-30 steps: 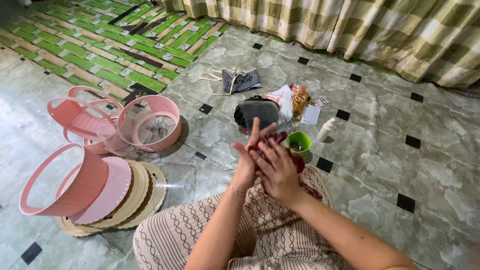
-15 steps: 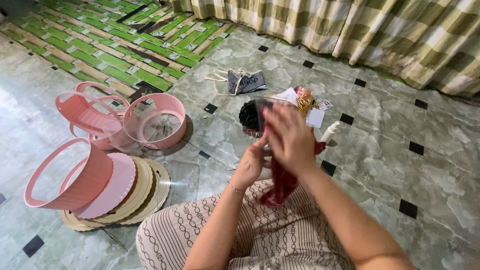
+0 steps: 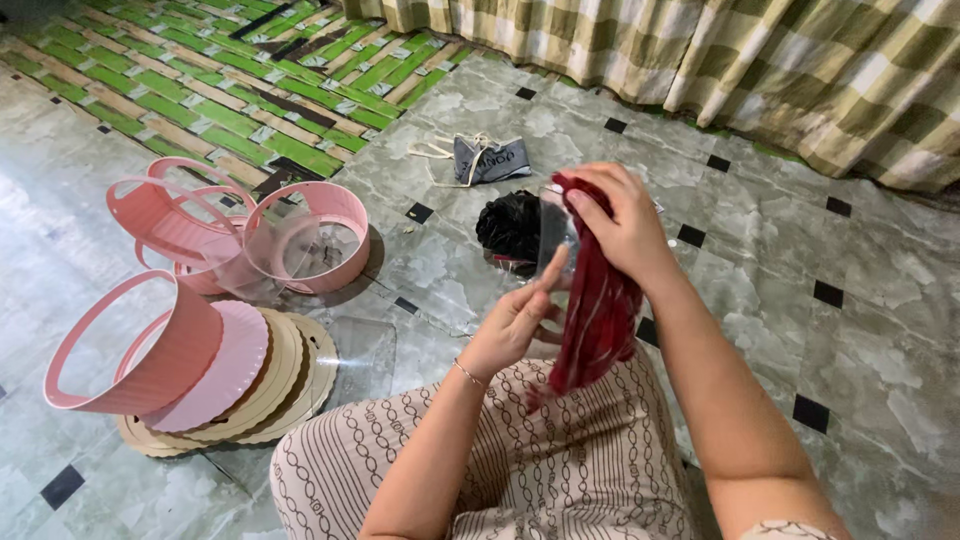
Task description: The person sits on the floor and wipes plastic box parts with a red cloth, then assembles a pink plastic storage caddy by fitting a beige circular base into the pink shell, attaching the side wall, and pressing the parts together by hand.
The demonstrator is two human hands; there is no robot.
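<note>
My right hand [image 3: 625,225] is shut on a dark red cloth [image 3: 600,320] that hangs down over my lap. It presses the cloth against the top of a small clear plastic sheet [image 3: 553,238]. My left hand [image 3: 518,318] holds that sheet from below, fingers up along its near face. Both hands are raised over my knee, which is covered in patterned beige fabric [image 3: 520,470]. A crumpled black bag [image 3: 508,228] lies on the floor just behind the sheet.
Pink plastic rings [image 3: 305,235] and pink frame pieces [image 3: 165,215] lie at the left. Another pink ring [image 3: 130,345] rests on stacked round discs [image 3: 275,375], beside a clear sheet [image 3: 362,350]. A grey pouch [image 3: 490,160], a green mat [image 3: 250,90] and a checked curtain [image 3: 750,60] lie beyond.
My right hand has lifted with the red cloth from low in front of me to the top of the clear sheet. The left hand has shifted lower, under the sheet.
</note>
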